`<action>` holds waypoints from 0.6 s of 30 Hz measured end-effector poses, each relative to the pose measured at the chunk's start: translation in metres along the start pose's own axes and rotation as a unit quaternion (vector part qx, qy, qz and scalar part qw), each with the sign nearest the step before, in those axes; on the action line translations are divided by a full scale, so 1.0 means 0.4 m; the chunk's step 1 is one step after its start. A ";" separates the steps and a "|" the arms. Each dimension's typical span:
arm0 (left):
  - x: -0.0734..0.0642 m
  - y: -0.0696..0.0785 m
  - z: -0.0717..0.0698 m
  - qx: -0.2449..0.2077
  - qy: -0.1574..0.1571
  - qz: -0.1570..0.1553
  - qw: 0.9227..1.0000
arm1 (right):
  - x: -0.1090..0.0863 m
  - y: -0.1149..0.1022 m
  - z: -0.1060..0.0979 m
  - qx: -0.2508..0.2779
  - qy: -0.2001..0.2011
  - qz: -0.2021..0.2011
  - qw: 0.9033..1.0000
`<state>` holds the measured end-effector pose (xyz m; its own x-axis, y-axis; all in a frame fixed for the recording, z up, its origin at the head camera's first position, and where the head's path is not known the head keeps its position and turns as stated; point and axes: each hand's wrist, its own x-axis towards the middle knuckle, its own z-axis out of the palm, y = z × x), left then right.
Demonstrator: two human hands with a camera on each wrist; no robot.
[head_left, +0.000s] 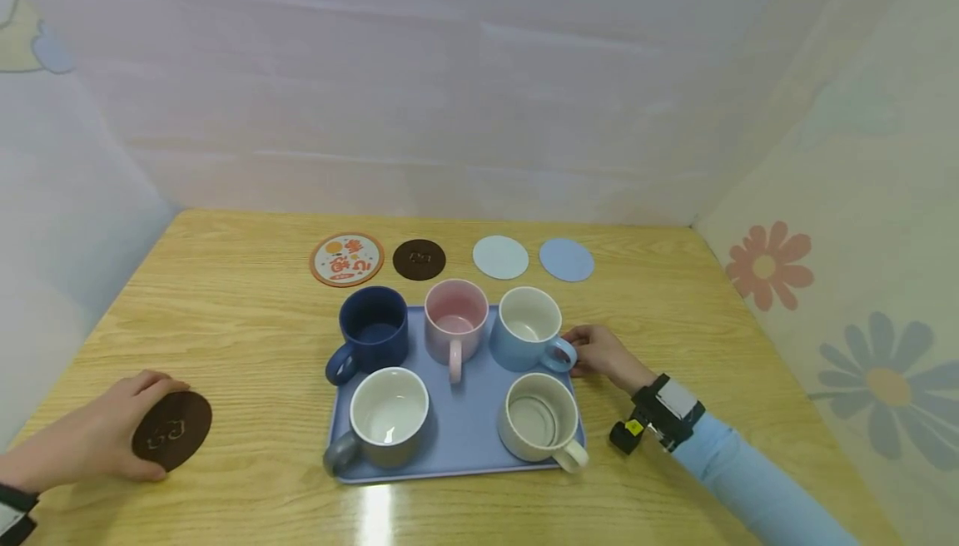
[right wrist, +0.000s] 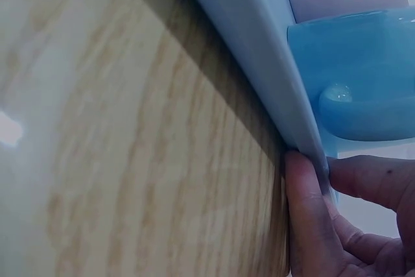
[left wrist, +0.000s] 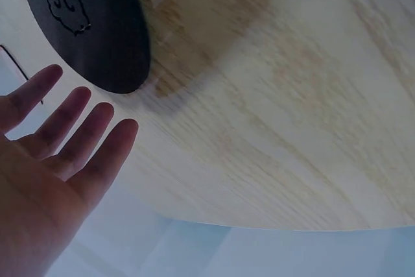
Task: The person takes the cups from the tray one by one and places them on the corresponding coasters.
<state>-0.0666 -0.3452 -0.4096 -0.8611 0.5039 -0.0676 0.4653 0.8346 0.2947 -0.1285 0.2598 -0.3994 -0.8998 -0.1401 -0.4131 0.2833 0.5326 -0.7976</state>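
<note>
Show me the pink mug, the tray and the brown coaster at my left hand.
Pink mug (head_left: pixel 442 344), head view: outer wall, left of its handle.
Tray (head_left: pixel 464 414), head view: a bare part of its floor.
Brown coaster (head_left: pixel 174 430), head view: middle of its face.

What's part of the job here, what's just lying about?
In the job, apparently:
held brown coaster, in left hand
tray, edge pinched by right hand
navy mug, pink mug, light-blue mug, grey mug, cream mug, on it

Lying about, untouched (may belong too):
orange-rimmed coaster, second brown coaster, white coaster, pale-blue coaster
</note>
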 end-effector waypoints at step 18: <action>0.002 -0.011 0.013 0.005 0.019 0.007 1.000 | 0.003 0.003 0.000 0.000 0.003 -0.002 1.000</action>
<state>-0.0682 -0.3471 -0.4158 -0.8615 0.5070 -0.0274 0.4793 0.8299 0.2854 -0.1293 0.2603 -0.4008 -0.9025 -0.1375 -0.4082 0.2804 0.5318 -0.7991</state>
